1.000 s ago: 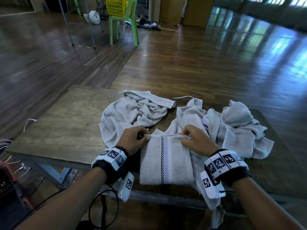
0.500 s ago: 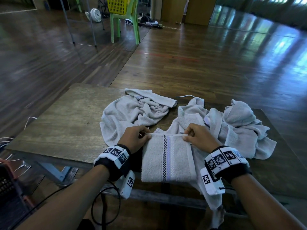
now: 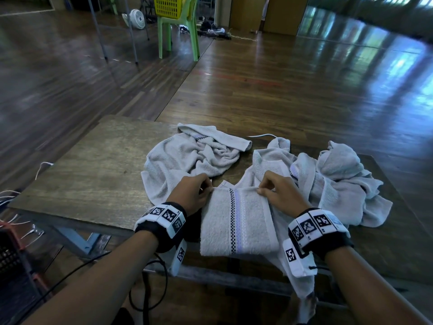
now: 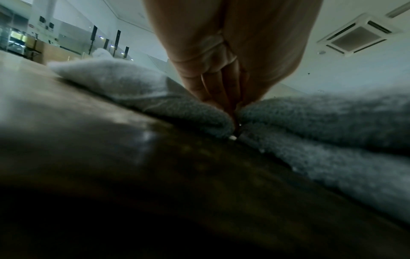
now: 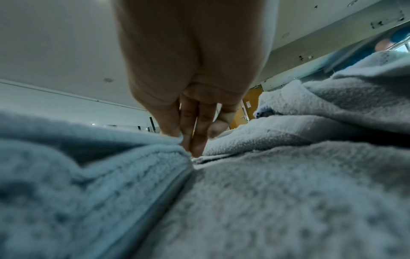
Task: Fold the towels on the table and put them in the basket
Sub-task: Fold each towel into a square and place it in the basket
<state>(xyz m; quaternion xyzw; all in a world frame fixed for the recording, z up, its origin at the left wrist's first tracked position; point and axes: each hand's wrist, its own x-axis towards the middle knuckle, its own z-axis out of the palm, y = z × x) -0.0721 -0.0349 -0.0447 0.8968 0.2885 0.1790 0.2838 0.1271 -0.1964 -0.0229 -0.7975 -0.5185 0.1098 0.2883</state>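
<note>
A pale grey towel with a checked stripe (image 3: 236,221) lies folded at the near edge of the wooden table (image 3: 93,174). My left hand (image 3: 194,191) pinches its far left corner, and my right hand (image 3: 276,191) pinches its far right corner. In the left wrist view my left hand (image 4: 230,105) has its fingers pressed into the towel (image 4: 321,122) at the fold. In the right wrist view my right hand (image 5: 188,138) grips the towel's edge (image 5: 111,157). A crumpled towel (image 3: 187,158) lies behind the left hand; another crumpled towel (image 3: 337,181) lies to the right.
A yellow basket (image 3: 168,5) stands on a green plastic chair (image 3: 180,34) far across the wooden floor. A white fan (image 3: 137,18) sits near it. Cables (image 3: 14,200) and a dark crate (image 3: 11,261) lie at the table's left.
The folded towel and both hands have stayed in place; the fingers have shifted slightly along the towel's far edge.
</note>
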